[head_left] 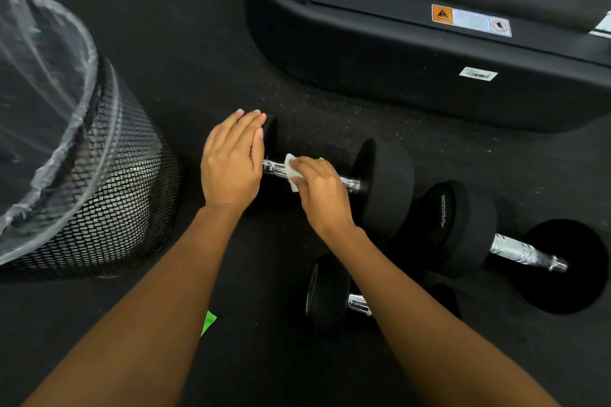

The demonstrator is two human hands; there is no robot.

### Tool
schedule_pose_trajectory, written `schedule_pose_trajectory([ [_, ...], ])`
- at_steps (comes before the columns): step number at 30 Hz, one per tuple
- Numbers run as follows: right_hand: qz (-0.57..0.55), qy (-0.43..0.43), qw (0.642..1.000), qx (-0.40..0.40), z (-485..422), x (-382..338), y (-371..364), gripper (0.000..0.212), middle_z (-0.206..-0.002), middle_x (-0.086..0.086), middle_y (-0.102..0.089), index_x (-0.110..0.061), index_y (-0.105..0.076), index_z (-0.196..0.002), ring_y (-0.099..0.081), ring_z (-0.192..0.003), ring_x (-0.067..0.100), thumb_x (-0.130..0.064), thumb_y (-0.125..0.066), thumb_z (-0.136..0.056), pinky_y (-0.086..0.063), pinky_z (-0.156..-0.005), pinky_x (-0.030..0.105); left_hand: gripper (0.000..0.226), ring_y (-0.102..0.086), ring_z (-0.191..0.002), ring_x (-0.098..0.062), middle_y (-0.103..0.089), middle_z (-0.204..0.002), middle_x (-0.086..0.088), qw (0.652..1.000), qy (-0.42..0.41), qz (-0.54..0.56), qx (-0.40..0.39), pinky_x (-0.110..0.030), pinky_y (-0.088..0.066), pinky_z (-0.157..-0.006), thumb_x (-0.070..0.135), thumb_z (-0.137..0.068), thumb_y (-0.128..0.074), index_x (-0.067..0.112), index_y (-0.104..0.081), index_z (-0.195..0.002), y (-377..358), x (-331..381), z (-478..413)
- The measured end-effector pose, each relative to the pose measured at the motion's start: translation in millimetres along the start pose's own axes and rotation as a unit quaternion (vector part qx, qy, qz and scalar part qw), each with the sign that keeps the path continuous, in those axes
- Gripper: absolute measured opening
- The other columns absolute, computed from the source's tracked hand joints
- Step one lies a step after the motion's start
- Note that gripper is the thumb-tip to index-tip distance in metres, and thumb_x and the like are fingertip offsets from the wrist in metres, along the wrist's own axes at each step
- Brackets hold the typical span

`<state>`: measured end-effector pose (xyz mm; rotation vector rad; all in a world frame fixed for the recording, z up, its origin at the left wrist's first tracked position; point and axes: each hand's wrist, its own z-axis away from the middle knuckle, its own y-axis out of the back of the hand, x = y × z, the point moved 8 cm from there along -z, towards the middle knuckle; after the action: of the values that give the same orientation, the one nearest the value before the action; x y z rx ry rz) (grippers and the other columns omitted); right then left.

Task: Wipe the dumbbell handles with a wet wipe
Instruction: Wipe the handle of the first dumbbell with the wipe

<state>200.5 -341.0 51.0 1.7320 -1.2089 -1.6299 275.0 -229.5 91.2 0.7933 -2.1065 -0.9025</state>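
Of the person, only two arms and two hands are in view, seen from above by the head-worn camera. The left forearm (158,291) and the right forearm (413,301) are both bare, uncovered from the lower edge of the picture up to the wrists, and they look slender and smooth. The left hand (231,162) and the right hand (319,190) are bare too, their backs and knuckles showing. One short, neatly trimmed nail shows on the left hand.
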Motion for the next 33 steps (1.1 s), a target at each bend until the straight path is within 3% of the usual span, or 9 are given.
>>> schedule_pose_trajectory([
  [5,0.035,-0.042,0.998,-0.020,-12,-1,-12,0.023,-0.106,0.012,-0.067,-0.004,-0.062,-0.112,-0.059,-0.101,0.027,-0.011,-0.052,-0.093,-0.032,-0.105,0.035,0.035,-0.047,-0.124,-0.018,-0.061,-0.125,-0.002,1.000,-0.003,-0.004,0.009,-0.025,-0.025,-0.105,0.021,-0.099,-0.035,0.010,-0.060,-0.121,1,0,0],
  [10,0.056,-0.002,0.995,-0.083,-29,-19,-32,0.019,-0.093,0.011,-0.066,-0.004,-0.063,-0.105,-0.060,-0.090,0.029,-0.004,-0.053,-0.089,-0.034,-0.102,0.033,0.035,-0.047,-0.125,-0.018,-0.060,-0.125,-0.002,1.000,-0.002,-0.004,0.002,-0.028,-0.027,-0.105,0.021,-0.099,-0.034,0.010,-0.059,-0.122,0,0,0],
  [14,0.036,0.018,0.999,-0.036,-14,-8,-11,0.027,-0.100,0.013,-0.066,-0.001,-0.063,-0.106,-0.060,-0.096,0.028,0.004,-0.065,-0.079,-0.034,-0.103,0.033,0.035,-0.047,-0.125,-0.018,-0.060,-0.125,-0.002,1.000,-0.002,-0.001,0.005,-0.028,-0.027,-0.105,0.021,-0.099,-0.035,0.010,-0.059,-0.122,1,0,0],
  [18,0.023,-0.017,0.999,-0.039,-11,0,-10,0.033,-0.114,0.011,-0.059,-0.004,-0.059,-0.112,-0.051,-0.110,0.026,-0.005,-0.068,-0.080,-0.037,-0.101,0.034,0.035,-0.048,-0.124,-0.019,-0.061,-0.124,-0.003,1.000,-0.004,-0.006,0.007,-0.027,-0.027,-0.105,0.021,-0.099,-0.035,0.009,-0.059,-0.121,2,1,0],
  [26,0.081,0.044,0.995,-0.023,-22,-27,-28,0.043,-0.095,0.012,-0.058,-0.004,-0.057,-0.094,-0.053,-0.085,0.026,0.008,-0.077,-0.057,-0.044,-0.084,0.034,0.037,-0.046,-0.125,-0.018,-0.060,-0.126,-0.002,1.000,-0.001,-0.012,0.002,-0.022,-0.021,-0.106,0.022,-0.099,-0.033,0.009,-0.059,-0.122,1,0,0],
  [30,0.092,0.053,0.994,0.002,-11,-13,-16,0.042,-0.096,0.007,-0.057,-0.009,-0.057,-0.091,-0.051,-0.083,0.021,0.007,-0.077,-0.058,-0.039,-0.077,0.024,0.037,-0.046,-0.126,-0.017,-0.059,-0.126,-0.002,1.000,-0.003,-0.010,0.001,-0.024,-0.024,-0.106,0.022,-0.099,-0.033,0.010,-0.058,-0.123,0,-1,1],
  [33,0.082,0.045,0.996,0.010,-8,-12,-12,0.043,-0.096,0.007,-0.059,-0.008,-0.058,-0.091,-0.053,-0.083,0.021,0.008,-0.078,-0.056,-0.045,-0.073,0.027,0.036,-0.046,-0.125,-0.017,-0.060,-0.126,-0.002,1.000,-0.003,-0.010,0.004,-0.024,-0.024,-0.106,0.021,-0.099,-0.034,0.009,-0.059,-0.122,0,-1,0],
])
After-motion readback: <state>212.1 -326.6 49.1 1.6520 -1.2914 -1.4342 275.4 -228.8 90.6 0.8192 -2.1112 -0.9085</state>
